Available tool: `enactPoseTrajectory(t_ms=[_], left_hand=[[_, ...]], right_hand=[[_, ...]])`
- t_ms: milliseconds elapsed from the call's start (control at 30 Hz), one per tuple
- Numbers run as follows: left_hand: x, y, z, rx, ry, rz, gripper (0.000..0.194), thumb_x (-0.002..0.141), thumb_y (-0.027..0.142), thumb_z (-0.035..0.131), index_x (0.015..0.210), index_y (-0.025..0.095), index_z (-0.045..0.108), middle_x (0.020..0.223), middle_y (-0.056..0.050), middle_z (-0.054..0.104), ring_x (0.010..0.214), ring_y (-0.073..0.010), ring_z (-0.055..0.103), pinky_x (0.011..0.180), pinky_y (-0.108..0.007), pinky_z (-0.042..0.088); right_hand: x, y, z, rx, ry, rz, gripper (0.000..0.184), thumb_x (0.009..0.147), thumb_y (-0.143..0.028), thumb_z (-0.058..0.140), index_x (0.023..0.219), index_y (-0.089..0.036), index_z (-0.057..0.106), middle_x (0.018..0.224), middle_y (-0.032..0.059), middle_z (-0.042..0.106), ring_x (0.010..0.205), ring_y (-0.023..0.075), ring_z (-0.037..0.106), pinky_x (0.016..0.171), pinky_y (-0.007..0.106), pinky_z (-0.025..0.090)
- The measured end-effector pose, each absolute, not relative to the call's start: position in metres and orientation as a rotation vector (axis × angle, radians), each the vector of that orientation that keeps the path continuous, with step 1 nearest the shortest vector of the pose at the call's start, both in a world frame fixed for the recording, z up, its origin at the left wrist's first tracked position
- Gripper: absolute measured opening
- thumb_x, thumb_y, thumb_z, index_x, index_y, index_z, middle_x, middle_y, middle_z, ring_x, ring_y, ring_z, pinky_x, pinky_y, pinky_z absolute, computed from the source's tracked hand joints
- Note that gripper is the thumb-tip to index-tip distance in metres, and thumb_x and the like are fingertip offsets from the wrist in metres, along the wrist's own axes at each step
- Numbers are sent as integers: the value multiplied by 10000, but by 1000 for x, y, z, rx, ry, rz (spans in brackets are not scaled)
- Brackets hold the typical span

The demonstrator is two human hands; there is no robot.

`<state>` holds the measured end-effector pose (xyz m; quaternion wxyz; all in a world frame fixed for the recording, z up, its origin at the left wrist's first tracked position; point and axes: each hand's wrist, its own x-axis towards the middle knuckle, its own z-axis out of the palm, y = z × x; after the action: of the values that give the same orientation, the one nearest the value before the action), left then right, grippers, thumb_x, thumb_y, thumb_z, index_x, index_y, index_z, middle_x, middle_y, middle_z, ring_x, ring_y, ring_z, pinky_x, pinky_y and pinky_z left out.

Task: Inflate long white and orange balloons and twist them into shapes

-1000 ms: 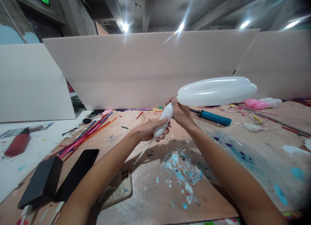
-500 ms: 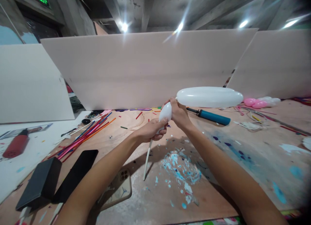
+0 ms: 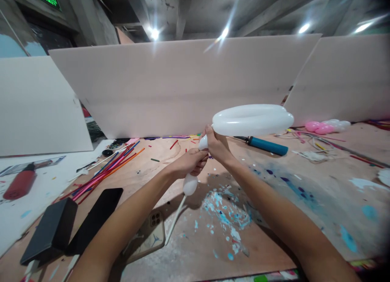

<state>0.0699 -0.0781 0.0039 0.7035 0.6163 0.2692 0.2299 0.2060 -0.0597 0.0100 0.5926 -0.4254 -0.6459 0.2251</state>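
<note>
A long white balloon (image 3: pixel 252 120), folded into a loop at its far part, stretches out to the right above the table. At the base of that loop my right hand (image 3: pixel 215 143) is closed around the balloon. My left hand (image 3: pixel 191 163) grips it lower down, with a short inflated piece showing between the two hands. Under my left fingers a small bulge swells out, and the thin uninflated tail hangs from it toward the tabletop. Behind the loop lies a blue hand pump (image 3: pixel 268 146), touched by neither hand.
Uninflated coloured balloons (image 3: pixel 106 168) lie in a bundle at left. Nearer are a black box (image 3: pixel 50 231), a dark phone (image 3: pixel 95 221) and a phone in a clear case (image 3: pixel 148 237). Pink balloons (image 3: pixel 319 126) sit far right. White boards (image 3: pixel 185 91) stand behind the paint-stained table (image 3: pixel 258 249).
The white loop has shifted left and turned, showing its two sides. My left hand has squeezed the short section, and a bulge now shows below it. The tail hangs lower.
</note>
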Motion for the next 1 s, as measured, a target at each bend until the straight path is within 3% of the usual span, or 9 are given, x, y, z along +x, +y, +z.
enactPoseTrajectory(t_ms=[267, 367, 467, 567, 767, 867, 1000], left_hand=[[69, -78, 4, 1386, 571, 469, 413, 916, 465, 486, 658, 202, 301, 509, 101, 229, 379, -26, 146, 357, -146, 138], [65, -76, 8, 1315, 543, 420, 391, 905, 455, 514, 669, 192, 348, 511, 98, 264, 379, -29, 228, 368, -151, 249], [59, -73, 11, 1310, 509, 409, 324, 854, 414, 595, 704, 161, 456, 551, 65, 405, 433, -48, 414, 452, -195, 411], [54, -69, 12, 1381, 479, 440, 320, 787, 411, 678, 738, 132, 528, 629, 20, 524, 514, -90, 549, 511, -244, 482], [45, -57, 10, 1393, 469, 508, 402, 774, 499, 685, 855, 134, 541, 698, 0, 569, 534, -110, 589, 521, -259, 499], [41, -54, 10, 1407, 464, 502, 438, 803, 537, 646, 972, 149, 533, 745, -19, 593, 563, -118, 599, 536, -265, 513], [42, -58, 12, 1529, 545, 541, 446, 857, 583, 563, 972, 154, 526, 703, -6, 555, 509, -94, 545, 448, -219, 446]], right_hand=[[206, -57, 8, -973, -1498, 419, 526, 918, -664, 357, 628, -232, 432, 561, -8, 442, 560, 151, 459, 553, 280, 387], [202, -59, 7, -915, -1532, 554, 545, 923, -664, 343, 602, -229, 415, 512, -23, 423, 490, 128, 424, 517, 267, 368], [199, -62, 8, -875, -1571, 625, 553, 923, -664, 342, 602, -220, 421, 522, -26, 443, 467, 109, 415, 499, 253, 363], [199, -66, 10, -859, -1607, 641, 546, 901, -663, 402, 601, -208, 440, 547, -31, 440, 485, 97, 433, 481, 234, 358], [200, -72, 16, -903, -1561, 850, 494, 864, -669, 471, 709, -204, 532, 457, -54, 451, 396, 99, 451, 398, 220, 334], [202, -68, 18, -836, -1474, 865, 519, 831, -692, 501, 681, -197, 549, 421, -48, 435, 391, 98, 446, 392, 216, 327], [203, -64, 18, -795, -1384, 886, 521, 817, -689, 524, 651, -196, 563, 421, -47, 412, 375, 87, 401, 374, 214, 311]])
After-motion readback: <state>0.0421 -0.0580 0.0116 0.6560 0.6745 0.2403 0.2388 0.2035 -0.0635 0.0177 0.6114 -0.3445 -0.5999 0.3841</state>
